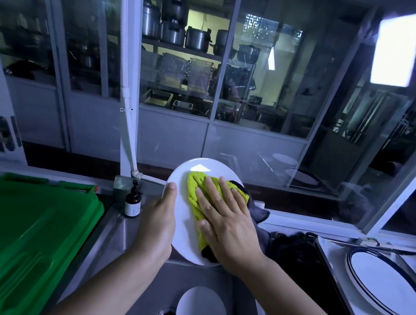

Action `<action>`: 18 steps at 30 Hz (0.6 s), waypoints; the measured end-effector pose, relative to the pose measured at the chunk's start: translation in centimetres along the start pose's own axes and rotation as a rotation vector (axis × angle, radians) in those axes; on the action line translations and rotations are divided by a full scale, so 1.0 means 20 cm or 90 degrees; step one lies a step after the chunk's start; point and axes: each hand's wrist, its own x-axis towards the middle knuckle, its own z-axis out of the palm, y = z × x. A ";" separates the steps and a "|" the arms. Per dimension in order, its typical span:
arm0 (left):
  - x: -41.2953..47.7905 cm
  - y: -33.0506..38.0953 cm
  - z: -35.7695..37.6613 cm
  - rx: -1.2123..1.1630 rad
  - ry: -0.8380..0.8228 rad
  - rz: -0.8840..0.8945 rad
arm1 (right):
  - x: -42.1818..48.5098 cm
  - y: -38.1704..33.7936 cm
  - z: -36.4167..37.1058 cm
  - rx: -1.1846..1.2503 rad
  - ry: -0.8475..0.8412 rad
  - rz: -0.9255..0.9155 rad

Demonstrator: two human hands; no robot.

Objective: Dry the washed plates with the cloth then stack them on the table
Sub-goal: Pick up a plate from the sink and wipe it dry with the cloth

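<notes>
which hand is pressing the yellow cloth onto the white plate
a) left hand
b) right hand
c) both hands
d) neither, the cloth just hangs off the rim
b: the right hand lies flat, fingers straight, on the yellow cloth against the white plate, while the left hand only grips the plate's left rim.
</notes>
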 end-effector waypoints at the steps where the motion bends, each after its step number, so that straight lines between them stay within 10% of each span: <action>1: -0.02 0.01 0.01 0.013 -0.008 0.005 | 0.01 -0.01 0.01 -0.004 0.012 -0.001; 11: -0.16 0.07 -0.03 0.106 -0.082 0.115 | 0.27 0.06 -0.14 -0.019 0.111 0.171; 18: -0.10 0.15 -0.09 0.009 -0.006 0.213 | 0.16 0.22 -0.14 0.611 0.160 0.428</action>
